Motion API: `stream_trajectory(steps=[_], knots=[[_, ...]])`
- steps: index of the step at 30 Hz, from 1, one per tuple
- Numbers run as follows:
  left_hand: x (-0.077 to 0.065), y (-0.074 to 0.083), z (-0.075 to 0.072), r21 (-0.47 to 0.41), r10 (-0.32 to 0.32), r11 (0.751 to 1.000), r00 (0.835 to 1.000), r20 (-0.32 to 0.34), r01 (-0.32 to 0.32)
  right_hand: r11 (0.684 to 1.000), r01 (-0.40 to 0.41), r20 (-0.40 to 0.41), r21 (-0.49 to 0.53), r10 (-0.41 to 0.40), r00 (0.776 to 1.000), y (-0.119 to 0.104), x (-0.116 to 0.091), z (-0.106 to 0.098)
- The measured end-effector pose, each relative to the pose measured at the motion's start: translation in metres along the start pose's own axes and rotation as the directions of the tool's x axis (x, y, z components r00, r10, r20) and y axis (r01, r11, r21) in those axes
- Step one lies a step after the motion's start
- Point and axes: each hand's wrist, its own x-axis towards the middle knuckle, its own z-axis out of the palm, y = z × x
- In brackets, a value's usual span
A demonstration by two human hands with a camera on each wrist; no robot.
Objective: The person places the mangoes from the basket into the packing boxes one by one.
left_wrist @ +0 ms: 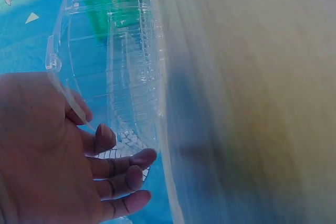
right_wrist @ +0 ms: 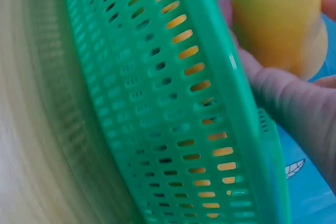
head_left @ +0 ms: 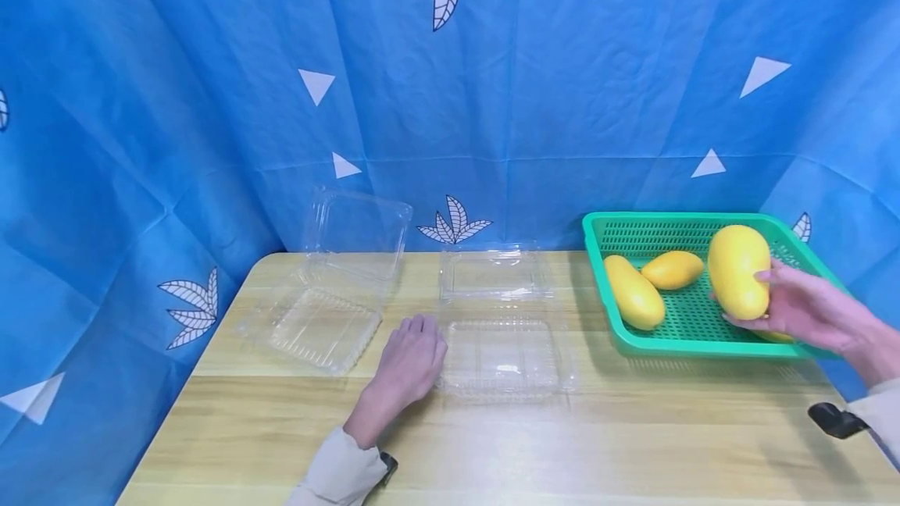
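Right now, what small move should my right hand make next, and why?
I'd probably carry the yellow fruit left toward the nearer open clear container: your right hand grips it above the green basket, and that container looks empty, with your left hand at its edge.

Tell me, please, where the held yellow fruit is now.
In the head view, the held yellow fruit is at the right, gripped by the right hand above the green basket.

Head view bright, quite sharp. Pale glare on table (head_left: 516, 447), small glints on box (head_left: 508, 369). Left wrist view dimmer, table blurred. Right wrist view: mango (right_wrist: 277, 22) blurred.
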Motion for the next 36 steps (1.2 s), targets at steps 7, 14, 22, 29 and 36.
stream_trajectory(steps=[7, 14, 22, 29, 36], knots=[[0.001, 0.002, 0.001, 0.002, -0.006, 1.0, 1.0, -0.002, 0.006, 0.952, -0.069, 0.165, 0.3, 0.019, 0.986, -0.002, 0.006, 0.01], [0.0, 0.002, 0.002, -0.015, -0.002, 1.0, 1.0, -0.004, 0.002, 0.964, -0.063, 0.196, 0.258, 0.011, 0.981, 0.003, 0.016, 0.023], [0.0, 0.002, 0.001, 0.011, 0.003, 1.0, 1.0, -0.015, -0.003, 0.988, 0.098, 0.061, 0.118, -0.106, 0.993, 0.012, 0.026, 0.053], [-0.003, 0.003, -0.001, 0.025, 0.007, 1.0, 1.0, -0.026, -0.006, 0.986, 0.169, 0.029, -0.003, -0.169, 0.985, 0.021, 0.04, 0.084], [-0.002, 0.005, -0.002, 0.042, 0.011, 0.999, 0.999, -0.047, -0.009, 0.989, 0.141, 0.268, 0.047, -0.148, 0.952, 0.032, 0.057, 0.113]])
